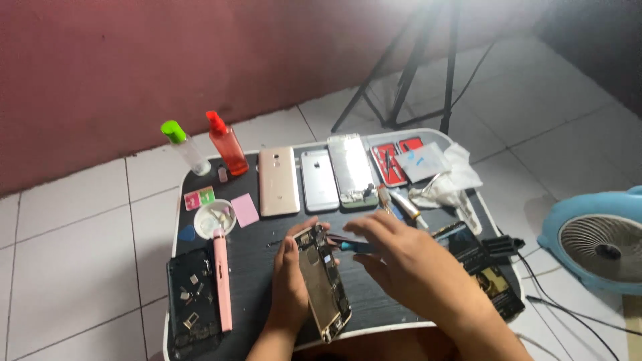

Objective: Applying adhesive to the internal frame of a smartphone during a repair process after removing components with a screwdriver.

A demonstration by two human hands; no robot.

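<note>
On the near middle of the dark worktop (pixel 267 281) lies an opened phone chassis with a gold-coloured frame and bare inner parts (pixel 323 284), its long side running from far to near. The left hand (pixel 291 281) lies along the chassis's left edge, fingers curled against it and the thumb reaching over the far end, steadying it. The right hand (pixel 401 257) comes in from the right, fingers pinched shut on a thin tool with a blue handle (pixel 354 246), whose tip meets the far end of the chassis.

Left of the hands lies a pink pen-shaped tool (pixel 223 281), and beside it a black mat holding small loose parts (pixel 190 301). Farther off sit a small white round dish (pixel 214 218) and a pink square pad (pixel 245 209). Along the far edge stand a clear bottle with a green cap (pixel 184 147) and a red bottle with a red spout (pixel 226 146). To their right three phones lie side by side: a gold phone back (pixel 278 182), a silver phone back (pixel 317 180) and an open silver frame (pixel 351 170). On the floor at the right stands a light blue fan (pixel 595 244).
</note>
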